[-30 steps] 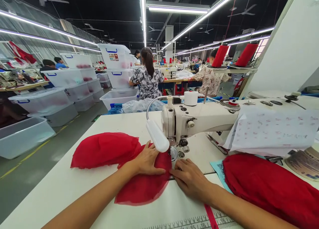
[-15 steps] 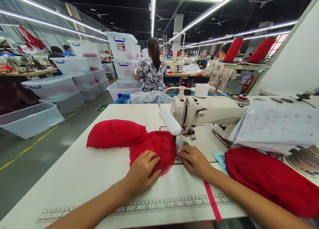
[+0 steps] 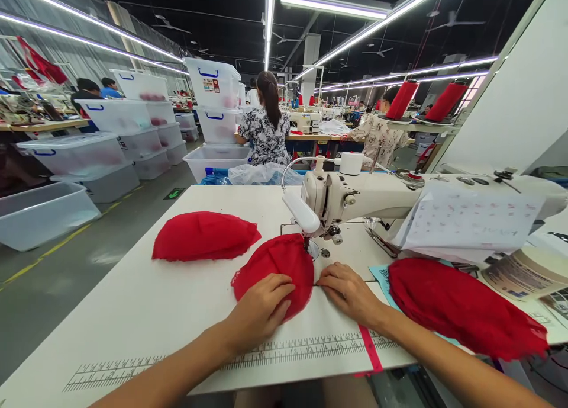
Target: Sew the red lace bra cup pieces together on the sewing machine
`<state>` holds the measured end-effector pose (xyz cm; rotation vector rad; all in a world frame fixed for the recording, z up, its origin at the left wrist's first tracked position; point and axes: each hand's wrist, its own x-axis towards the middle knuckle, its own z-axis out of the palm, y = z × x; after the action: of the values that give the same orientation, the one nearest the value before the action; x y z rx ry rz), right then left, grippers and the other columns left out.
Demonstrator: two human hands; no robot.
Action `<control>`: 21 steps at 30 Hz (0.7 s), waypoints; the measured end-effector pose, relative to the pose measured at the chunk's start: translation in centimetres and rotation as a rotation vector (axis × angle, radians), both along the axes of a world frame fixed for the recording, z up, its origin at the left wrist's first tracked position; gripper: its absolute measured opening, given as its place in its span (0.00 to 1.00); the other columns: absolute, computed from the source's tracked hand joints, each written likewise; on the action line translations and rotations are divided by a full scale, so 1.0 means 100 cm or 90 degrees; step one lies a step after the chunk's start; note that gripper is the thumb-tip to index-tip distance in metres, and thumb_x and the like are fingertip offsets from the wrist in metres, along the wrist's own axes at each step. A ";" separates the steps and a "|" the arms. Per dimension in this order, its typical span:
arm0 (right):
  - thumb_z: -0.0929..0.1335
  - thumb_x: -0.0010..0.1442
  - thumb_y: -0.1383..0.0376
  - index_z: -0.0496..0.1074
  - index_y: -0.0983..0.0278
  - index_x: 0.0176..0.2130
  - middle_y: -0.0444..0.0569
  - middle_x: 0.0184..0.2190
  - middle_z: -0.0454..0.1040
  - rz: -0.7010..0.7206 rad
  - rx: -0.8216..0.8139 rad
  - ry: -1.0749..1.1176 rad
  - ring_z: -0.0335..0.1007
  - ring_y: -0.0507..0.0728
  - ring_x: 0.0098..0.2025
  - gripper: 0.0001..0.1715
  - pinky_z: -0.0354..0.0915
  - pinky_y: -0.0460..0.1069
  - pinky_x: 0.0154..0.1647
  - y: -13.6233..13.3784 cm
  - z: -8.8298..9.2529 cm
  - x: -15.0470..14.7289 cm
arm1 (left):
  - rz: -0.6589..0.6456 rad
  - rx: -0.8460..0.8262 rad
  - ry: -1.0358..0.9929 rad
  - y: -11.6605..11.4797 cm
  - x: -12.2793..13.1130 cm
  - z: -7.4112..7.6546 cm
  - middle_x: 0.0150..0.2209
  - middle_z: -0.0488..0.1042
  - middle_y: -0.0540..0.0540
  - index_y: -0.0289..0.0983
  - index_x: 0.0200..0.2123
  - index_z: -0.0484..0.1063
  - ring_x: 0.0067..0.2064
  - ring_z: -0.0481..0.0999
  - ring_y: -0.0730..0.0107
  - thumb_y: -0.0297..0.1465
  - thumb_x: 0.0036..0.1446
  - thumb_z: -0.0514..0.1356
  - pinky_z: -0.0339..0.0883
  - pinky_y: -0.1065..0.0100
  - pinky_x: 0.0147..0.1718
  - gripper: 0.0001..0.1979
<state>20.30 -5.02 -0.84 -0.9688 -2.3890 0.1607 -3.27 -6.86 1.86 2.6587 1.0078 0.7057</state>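
A rounded piece of red fabric (image 3: 277, 257) lies on the white sewing table, its far right edge under the needle area of a sewing machine (image 3: 328, 204). My left hand (image 3: 268, 298) rests flat on the near part of this fabric, fingers stretched out and slightly apart. Just right of the fabric's edge, my right hand (image 3: 348, 289) lies on the table with its fingers extended and curved, fingertips close to the edge. Whether they touch it I cannot tell. A second red fabric piece (image 3: 204, 236) lies apart to the left.
A stack of red fabric (image 3: 461, 307) lies at the right beside paper sheets (image 3: 474, 218), a tape roll (image 3: 523, 272) and scissors (image 3: 381, 241). A printed ruler (image 3: 302, 350) runs along the front edge. Plastic bins (image 3: 217, 88) and a seated person (image 3: 268, 124) are beyond.
The fabric under my left hand has turned and flattened, and a gap now shows between it and the left piece. Both hands have shifted only slightly. The camera view has moved a little.
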 end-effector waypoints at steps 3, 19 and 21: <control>0.59 0.60 0.73 0.70 0.65 0.38 0.50 0.34 0.70 -0.002 0.006 -0.005 0.62 0.56 0.38 0.12 0.61 0.52 0.39 -0.001 0.001 0.000 | -0.005 0.015 0.065 0.005 0.006 -0.003 0.45 0.70 0.40 0.32 0.46 0.67 0.43 0.68 0.61 0.27 0.56 0.51 0.66 0.59 0.43 0.14; 0.59 0.60 0.72 0.71 0.64 0.41 0.51 0.34 0.69 0.002 -0.031 0.011 0.62 0.57 0.38 0.14 0.63 0.52 0.38 0.005 0.002 0.000 | -0.032 0.097 0.221 0.008 0.013 -0.005 0.45 0.68 0.39 0.34 0.48 0.65 0.41 0.64 0.57 0.35 0.57 0.52 0.62 0.56 0.39 0.17; 0.59 0.60 0.72 0.71 0.64 0.40 0.51 0.34 0.69 0.001 -0.033 0.016 0.62 0.57 0.38 0.14 0.63 0.52 0.38 0.006 0.001 0.000 | -0.031 0.093 0.228 0.008 0.013 -0.004 0.47 0.68 0.39 0.34 0.49 0.65 0.42 0.64 0.57 0.35 0.57 0.52 0.62 0.56 0.39 0.17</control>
<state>20.30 -4.47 -0.69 -0.9826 -2.3730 0.2343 -1.97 -6.07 1.42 2.9981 1.0000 0.3061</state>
